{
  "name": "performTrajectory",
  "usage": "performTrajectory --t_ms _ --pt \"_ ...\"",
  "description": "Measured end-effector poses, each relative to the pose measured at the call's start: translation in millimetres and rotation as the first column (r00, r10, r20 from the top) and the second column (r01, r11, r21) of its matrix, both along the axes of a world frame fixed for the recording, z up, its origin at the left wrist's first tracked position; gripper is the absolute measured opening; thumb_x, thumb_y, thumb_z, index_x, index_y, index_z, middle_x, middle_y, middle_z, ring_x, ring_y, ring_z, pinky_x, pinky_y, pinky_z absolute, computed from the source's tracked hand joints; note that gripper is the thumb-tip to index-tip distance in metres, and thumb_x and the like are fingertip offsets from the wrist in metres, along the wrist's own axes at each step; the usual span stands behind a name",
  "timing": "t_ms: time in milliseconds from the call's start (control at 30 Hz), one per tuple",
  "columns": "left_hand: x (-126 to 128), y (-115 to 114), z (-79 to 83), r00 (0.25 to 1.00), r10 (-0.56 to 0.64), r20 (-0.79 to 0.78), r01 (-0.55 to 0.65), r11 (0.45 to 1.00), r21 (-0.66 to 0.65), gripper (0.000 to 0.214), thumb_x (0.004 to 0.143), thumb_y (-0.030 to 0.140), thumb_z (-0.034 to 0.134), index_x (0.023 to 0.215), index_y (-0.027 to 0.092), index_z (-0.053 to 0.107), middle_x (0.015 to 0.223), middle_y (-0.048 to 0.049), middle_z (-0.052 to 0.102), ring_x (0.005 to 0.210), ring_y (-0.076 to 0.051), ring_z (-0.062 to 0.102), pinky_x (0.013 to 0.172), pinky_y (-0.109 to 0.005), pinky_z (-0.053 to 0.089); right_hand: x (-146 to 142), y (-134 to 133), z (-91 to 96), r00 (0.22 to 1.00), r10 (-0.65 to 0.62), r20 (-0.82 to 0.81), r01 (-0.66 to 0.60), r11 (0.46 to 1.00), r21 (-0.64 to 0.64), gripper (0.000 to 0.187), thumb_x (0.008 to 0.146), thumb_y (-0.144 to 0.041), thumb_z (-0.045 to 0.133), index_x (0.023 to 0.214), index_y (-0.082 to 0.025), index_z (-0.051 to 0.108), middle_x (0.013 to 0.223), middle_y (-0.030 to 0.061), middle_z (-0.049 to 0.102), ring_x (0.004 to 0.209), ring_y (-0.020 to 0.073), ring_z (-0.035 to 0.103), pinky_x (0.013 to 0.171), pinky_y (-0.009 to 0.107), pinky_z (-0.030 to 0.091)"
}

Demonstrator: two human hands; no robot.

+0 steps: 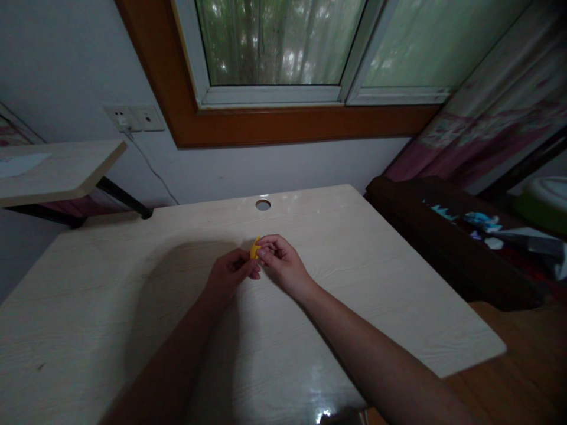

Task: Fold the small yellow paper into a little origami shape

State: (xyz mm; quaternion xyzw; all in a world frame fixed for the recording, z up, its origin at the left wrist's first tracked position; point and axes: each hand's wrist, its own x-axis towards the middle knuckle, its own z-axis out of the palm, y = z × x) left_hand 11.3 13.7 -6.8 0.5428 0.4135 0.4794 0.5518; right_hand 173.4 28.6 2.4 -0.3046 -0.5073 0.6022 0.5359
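A small yellow piece point(254, 248), perhaps folded paper, is pinched between both my hands above the middle of a pale wooden desk point(133, 307). My left hand point(230, 274) grips its lower left side with closed fingers. My right hand point(281, 260) pinches its right edge with fingers curled together. Most of the piece is hidden by my fingertips.
A round cable hole point(263, 204) sits near the desk's far edge. A smaller shelf point(57, 168) juts in at the left, under a wall socket point(133, 118). A dark wooden piece of furniture point(443, 248) with clutter stands to the right, below a window point(283, 47).
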Motion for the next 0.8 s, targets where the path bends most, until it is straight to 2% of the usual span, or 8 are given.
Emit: performTrajectory --t_ms 167,400,533,800 --pt "1 -1 1.8 0.999 0.031 -0.010 -0.031 0.999 -0.019 0.026 0.079 0.041 0.073 0.076 0.016 0.067 0.068 -0.0029 0.070 0.059 -0.016 0.067 0.060 -0.028 0.057 -1 1 -2.9 0.999 -0.020 -0.031 0.021 1.000 0.011 0.023 0.081 -0.033 0.073 0.099 -0.023 0.062 0.085 -0.0005 0.063 0.065 0.0100 0.054 0.061 0.026 0.044" --pt "1 0 1.9 0.999 0.038 0.002 -0.038 0.999 -0.031 0.028 0.081 0.042 0.072 0.074 0.015 0.065 0.067 -0.0031 0.070 0.057 -0.015 0.067 0.058 -0.027 0.056 -2 4 -9.7 0.997 -0.045 -0.064 0.044 0.999 -0.028 0.029 0.078 -0.033 0.076 0.099 -0.024 0.058 0.089 -0.0001 0.064 0.070 0.0112 0.058 0.066 0.027 0.047" --pt "1 1 0.9 0.999 0.046 -0.006 -0.046 0.998 -0.047 0.029 0.080 0.042 0.072 0.075 0.015 0.064 0.067 -0.0029 0.070 0.058 -0.015 0.067 0.059 -0.027 0.056 -3 5 -12.9 0.998 -0.048 -0.048 0.047 0.999 -0.015 0.033 0.075 -0.034 0.078 0.098 -0.024 0.057 0.088 -0.0007 0.064 0.078 0.0130 0.061 0.074 0.029 0.050" --pt "1 0 2.3 0.999 0.034 -0.040 -0.036 0.998 -0.050 0.031 0.080 0.043 0.072 0.074 0.015 0.062 0.065 -0.0019 0.069 0.057 -0.014 0.066 0.060 -0.026 0.056 -6 3 -12.3 0.995 -0.071 -0.075 0.068 0.997 -0.038 0.030 0.075 -0.028 0.077 0.094 -0.024 0.055 0.081 -0.0032 0.065 0.072 0.0119 0.061 0.069 0.027 0.048"
